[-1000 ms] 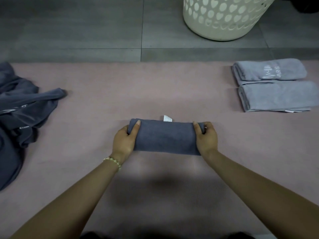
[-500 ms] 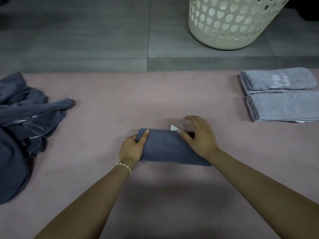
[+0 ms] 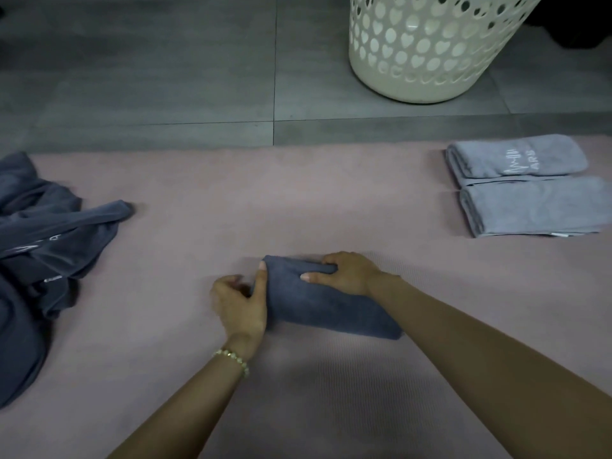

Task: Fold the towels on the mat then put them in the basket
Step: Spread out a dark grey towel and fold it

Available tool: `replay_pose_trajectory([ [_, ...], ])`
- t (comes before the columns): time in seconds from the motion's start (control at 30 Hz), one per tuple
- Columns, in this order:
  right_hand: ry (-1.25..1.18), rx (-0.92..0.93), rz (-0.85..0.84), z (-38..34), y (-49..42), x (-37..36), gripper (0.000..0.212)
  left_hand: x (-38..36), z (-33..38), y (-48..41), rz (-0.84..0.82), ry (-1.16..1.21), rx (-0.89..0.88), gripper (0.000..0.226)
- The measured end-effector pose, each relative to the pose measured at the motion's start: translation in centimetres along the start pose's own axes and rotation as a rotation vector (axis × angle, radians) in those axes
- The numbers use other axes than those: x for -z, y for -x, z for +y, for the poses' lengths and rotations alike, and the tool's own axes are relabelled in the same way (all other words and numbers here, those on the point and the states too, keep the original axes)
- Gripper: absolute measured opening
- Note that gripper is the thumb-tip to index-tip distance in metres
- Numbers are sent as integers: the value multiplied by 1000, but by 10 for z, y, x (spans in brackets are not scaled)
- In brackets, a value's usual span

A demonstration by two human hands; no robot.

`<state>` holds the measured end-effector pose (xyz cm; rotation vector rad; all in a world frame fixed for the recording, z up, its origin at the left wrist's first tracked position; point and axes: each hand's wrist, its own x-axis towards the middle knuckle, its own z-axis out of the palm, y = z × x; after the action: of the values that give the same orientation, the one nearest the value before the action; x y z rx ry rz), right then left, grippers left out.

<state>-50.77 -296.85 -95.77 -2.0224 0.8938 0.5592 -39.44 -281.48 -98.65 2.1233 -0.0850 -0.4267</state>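
A folded dark blue cloth towel (image 3: 324, 306) lies on the pink ribbed mat (image 3: 298, 200), short of the white heart-holed plastic basket (image 3: 427, 61) and to its left, with the left grip (image 3: 240, 303) clasping its end and the right grip (image 3: 347, 273) clenching its far edge; it likely needs lifting level so the folds hold

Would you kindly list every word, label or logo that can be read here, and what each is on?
"ARS", beside a white waveform logo: on the farther light grey towel.
Too blurred to read: white marks on the dark towel heap.
Too small to read: the white tag under the nearer light grey towel.
No text visible on the dark folded towel or the basket.
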Motion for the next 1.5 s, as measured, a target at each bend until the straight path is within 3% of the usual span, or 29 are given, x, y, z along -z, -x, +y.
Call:
replay_pose_trajectory([
  [0.07, -199, -42, -39, 3, 3, -4, 68, 1, 2, 8, 36, 99, 165, 79],
  [0.1, -302, -52, -35, 4, 5, -9, 67, 1, 4, 17, -23, 145, 279, 76],
  [0.2, -584, -58, 57, 2, 10, -23, 40, -3, 17, 51, -425, 310, 444, 56],
  [0.27, -741, -36, 146, -3, 17, -24, 31, -9, 29, 66, -563, 392, 375, 45],
  [0.37, -967, -38, 226, -3, 30, -16, 43, -16, 48, 70, -614, 443, 235, 37],
  [0.47, -1018, -64, 311, 10, 44, 1, 56, -26, 63, 66, -706, 446, 147, 60],
  [0.57, -999, -63, 508, 33, 59, 39, 77, -41, 81, 67, -822, 360, 83, 74],
  [0.7, -1044, 55, 456, 71, 83, 88, 107, -71, 110, 86, -1025, 231, -6, 79],
  [0.83, -1197, 61, 218, 114, 117, 106, 61, -99, 139, 117, -1293, 183, -11, 58],
  [0.9, -1219, 54, 226, 141, 133, 109, 54, -111, 149, 129, -1445, 144, 35, 47],
  [1.0, -1255, 4, 382, 178, 152, 112, 49, -134, 155, 144, -1571, 74, 167, 43],
  [1.1, -1355, -141, 746, 220, 166, 114, 60, -157, 152, 160, -1544, 58, 389, 27],
  [1.23, -1426, -241, 1172, 273, 181, 115, 60, -196, 145, 178, -1406, 181, 413, 33],
  [1.37, -1451, -291, 1180, 304, 179, 119, 61, -245, 132, 193, -1136, 280, 271, 48],
  [1.5, -1434, -435, 1215, 329, 171, 115, 59, -276, 110, 202, -865, 145, 12, 52],
])
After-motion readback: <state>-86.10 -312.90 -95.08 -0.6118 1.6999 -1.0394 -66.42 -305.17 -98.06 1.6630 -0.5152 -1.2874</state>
